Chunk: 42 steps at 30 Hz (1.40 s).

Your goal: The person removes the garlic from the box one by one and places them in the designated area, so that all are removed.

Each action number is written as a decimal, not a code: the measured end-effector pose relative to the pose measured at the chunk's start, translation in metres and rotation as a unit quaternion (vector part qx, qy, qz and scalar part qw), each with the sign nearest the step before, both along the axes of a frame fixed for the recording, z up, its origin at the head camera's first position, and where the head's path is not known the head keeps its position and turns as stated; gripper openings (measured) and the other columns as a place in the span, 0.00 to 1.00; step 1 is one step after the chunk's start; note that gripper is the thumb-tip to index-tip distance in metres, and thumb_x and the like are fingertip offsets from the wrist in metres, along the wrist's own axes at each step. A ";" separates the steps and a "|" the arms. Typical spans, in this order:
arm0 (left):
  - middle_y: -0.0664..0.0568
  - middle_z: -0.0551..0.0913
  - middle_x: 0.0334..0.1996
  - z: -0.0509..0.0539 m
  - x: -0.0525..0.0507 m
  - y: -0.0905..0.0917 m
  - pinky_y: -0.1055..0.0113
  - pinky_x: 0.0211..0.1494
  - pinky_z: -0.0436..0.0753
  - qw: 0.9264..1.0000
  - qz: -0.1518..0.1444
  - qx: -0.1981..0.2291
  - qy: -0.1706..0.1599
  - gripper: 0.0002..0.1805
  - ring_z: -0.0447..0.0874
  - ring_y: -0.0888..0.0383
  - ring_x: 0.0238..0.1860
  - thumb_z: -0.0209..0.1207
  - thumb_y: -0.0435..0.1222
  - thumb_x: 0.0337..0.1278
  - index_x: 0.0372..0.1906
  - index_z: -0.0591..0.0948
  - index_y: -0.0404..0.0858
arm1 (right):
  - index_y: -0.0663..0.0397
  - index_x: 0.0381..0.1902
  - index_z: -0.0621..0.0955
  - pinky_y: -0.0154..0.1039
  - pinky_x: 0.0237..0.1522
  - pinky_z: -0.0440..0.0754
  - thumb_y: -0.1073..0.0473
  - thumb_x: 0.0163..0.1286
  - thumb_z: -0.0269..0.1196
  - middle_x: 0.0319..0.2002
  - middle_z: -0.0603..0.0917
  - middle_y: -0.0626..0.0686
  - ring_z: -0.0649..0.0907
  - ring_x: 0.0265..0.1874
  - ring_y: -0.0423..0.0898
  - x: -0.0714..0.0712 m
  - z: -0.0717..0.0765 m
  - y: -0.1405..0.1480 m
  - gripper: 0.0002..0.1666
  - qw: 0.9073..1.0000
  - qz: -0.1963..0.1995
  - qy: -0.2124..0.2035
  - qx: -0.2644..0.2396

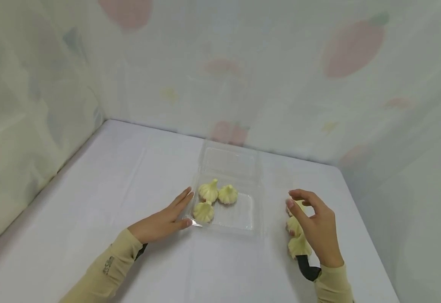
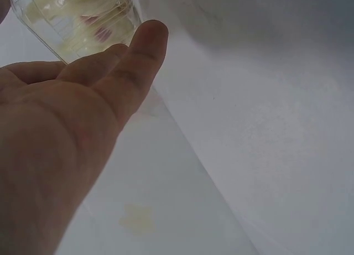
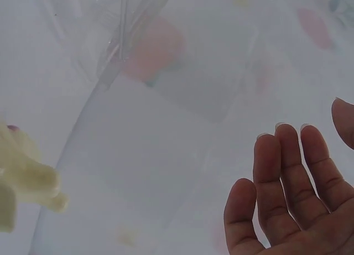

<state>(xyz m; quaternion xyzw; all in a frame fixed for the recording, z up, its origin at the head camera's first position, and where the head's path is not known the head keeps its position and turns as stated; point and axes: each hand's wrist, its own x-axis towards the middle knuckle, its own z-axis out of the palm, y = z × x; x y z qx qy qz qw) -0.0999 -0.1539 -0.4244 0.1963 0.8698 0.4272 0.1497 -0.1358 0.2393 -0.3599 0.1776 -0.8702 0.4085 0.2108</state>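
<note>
Head view: clear container (image 1: 239, 215) set mid-table on a white tabletop (image 1: 159, 168), hinged lid (image 1: 229, 162) folded back to the far side. Three garlic bulbs (image 1: 208, 191) held inside, all crowded toward the left of the tray; right part of the tray floor bare. Second group, a row of bulbs (image 1: 300, 247), laid near to far on the tabletop, right of the container and well apart from it; three can be made out, partly hidden by the hand above.

Left hand (image 1: 161, 225): fingers straight, laid along the container's left edge, thumb at the near left corner. Nothing gripped; the container seems only to be steadied. Bulbs are seen through the clear wall in the left wrist view.

Right hand (image 1: 320, 229): poised over the row, thumb and forefinger bowed and parted, the far bulb closest to their tips. No bulb is held; in the right wrist view the fingers are shown extended, with bulbs off to the left. Whether the far bulb is brushed cannot be told.

Step in hand, as judged: loading of the container, about half done, with a bulb being reached for. Next move would call for the fingertips to be lowered around one bulb and closed gently, the container kept braced meanwhile.
</note>
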 end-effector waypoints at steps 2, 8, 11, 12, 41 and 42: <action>0.48 0.30 0.81 0.001 0.000 0.000 0.41 0.75 0.50 1.000 0.000 -0.001 0.002 0.44 0.32 0.46 0.79 0.50 0.50 0.79 0.82 0.38 0.39 | 0.48 0.51 0.86 0.31 0.49 0.73 0.62 0.67 0.71 0.45 0.87 0.47 0.81 0.46 0.42 0.000 0.001 -0.002 0.15 1.000 0.008 0.005 0.000; 0.51 0.30 0.81 0.000 -0.001 0.000 0.41 0.75 0.51 1.000 0.004 0.002 -0.001 0.45 0.33 0.47 0.79 0.50 0.50 0.79 0.82 0.39 0.38 | 0.50 0.53 0.85 0.32 0.51 0.73 0.63 0.67 0.71 0.47 0.86 0.48 0.81 0.48 0.39 -0.005 0.003 -0.012 0.16 0.999 0.038 0.013 -0.009; 0.52 0.30 0.81 -0.002 0.000 0.000 0.43 0.75 0.51 1.000 0.007 0.001 -0.008 0.45 0.33 0.49 0.79 0.51 0.50 0.78 0.82 0.39 0.39 | 0.49 0.53 0.85 0.31 0.50 0.74 0.62 0.68 0.71 0.47 0.86 0.50 0.81 0.48 0.40 -0.006 0.003 -0.017 0.17 0.999 0.044 0.001 -0.015; 0.51 0.30 0.81 -0.003 0.000 0.000 0.43 0.75 0.51 1.000 0.007 0.002 -0.009 0.45 0.33 0.49 0.79 0.51 0.50 0.78 0.82 0.39 0.39 | 0.49 0.54 0.85 0.30 0.48 0.75 0.62 0.68 0.71 0.47 0.86 0.50 0.81 0.47 0.40 -0.006 0.002 -0.019 0.17 0.999 0.045 -0.004 -0.015; 0.47 0.32 0.81 0.000 0.003 0.001 0.41 0.75 0.50 1.000 0.006 0.011 0.005 0.43 0.34 0.46 0.79 0.50 0.48 0.79 0.82 0.40 0.37 | 0.44 0.56 0.82 0.48 0.52 0.76 0.53 0.70 0.69 0.52 0.84 0.42 0.82 0.51 0.44 -0.006 -0.018 -0.080 0.18 0.985 0.110 -0.112 -0.067; 0.48 0.32 0.81 -0.001 0.003 0.000 0.41 0.75 0.51 1.000 0.006 0.012 0.004 0.43 0.34 0.46 0.79 0.50 0.48 0.79 0.82 0.40 0.37 | 0.43 0.56 0.82 0.49 0.52 0.76 0.52 0.70 0.69 0.52 0.84 0.42 0.82 0.51 0.44 -0.006 -0.019 -0.081 0.18 0.985 0.112 -0.114 -0.066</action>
